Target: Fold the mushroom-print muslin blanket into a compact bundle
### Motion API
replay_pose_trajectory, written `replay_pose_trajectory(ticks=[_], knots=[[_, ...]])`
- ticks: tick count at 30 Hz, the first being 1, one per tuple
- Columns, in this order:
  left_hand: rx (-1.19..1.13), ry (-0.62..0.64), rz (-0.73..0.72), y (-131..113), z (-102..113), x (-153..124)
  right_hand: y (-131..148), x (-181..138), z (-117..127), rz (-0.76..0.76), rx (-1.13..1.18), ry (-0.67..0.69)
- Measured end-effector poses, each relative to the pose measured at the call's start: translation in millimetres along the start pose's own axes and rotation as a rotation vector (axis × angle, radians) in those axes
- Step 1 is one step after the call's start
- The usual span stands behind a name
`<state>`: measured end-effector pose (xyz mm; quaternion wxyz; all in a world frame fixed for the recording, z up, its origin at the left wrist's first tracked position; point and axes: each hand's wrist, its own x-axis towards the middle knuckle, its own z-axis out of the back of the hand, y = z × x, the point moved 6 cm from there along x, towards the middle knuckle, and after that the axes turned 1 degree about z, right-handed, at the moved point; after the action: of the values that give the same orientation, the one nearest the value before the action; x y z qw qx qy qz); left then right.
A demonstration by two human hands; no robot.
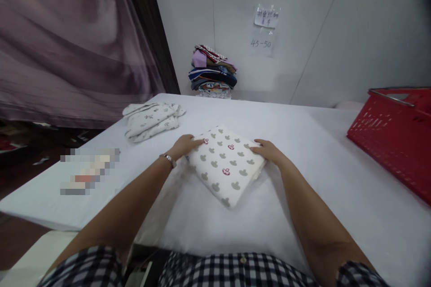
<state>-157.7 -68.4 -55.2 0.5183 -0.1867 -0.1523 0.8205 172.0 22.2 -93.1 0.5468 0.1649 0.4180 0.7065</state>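
A folded cream garment (225, 164) with grey and red prints lies on the white table (336, 175) in front of me. My left hand (184, 145) rests on its left edge, fingers laid flat over the cloth. At the garment's right corner my right hand (267, 151) touches it with fingers stretched out. Neither hand grips the cloth. A bracelet shows on my left wrist.
A loosely folded white patterned garment (152, 119) lies at the table's far left. A stack of folded clothes (213, 71) stands against the back wall under paper notes (266, 18). A red plastic basket (393, 134) sits at the right. A curtain hangs at the left.
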Motion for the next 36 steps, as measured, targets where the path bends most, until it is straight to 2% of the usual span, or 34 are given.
replay_pose_trajectory(ticks=[5,7,10,14,19,22,25,29,32,36], knots=[[0.111,-0.174,-0.191,-43,43,57,14,-13,-25,-0.016,0.241,0.198],[0.103,-0.200,-0.223,-54,46,73,20,-17,-35,-0.009,0.256,0.204],[0.074,-0.204,-0.222,-56,32,77,24,-20,-42,0.020,0.165,0.153],[0.031,-0.206,-0.298,-47,7,48,24,-20,-42,0.049,0.037,0.106],[-0.082,-0.167,-0.503,-47,-4,-28,22,-17,-42,0.026,0.072,0.074],[0.004,-0.106,-0.639,-52,-19,-78,21,-16,-45,0.009,0.198,0.090],[0.140,-0.085,-0.713,-51,-38,-113,19,-17,-47,-0.014,0.268,0.108],[0.257,-0.157,-0.671,-37,-51,-126,21,-23,-45,-0.043,0.326,0.128],[0.261,-0.241,-0.604,-23,-50,-128,25,-28,-44,-0.064,0.330,0.175],[0.215,-0.302,-0.614,-11,-47,-131,25,-32,-45,-0.102,0.309,0.229]])
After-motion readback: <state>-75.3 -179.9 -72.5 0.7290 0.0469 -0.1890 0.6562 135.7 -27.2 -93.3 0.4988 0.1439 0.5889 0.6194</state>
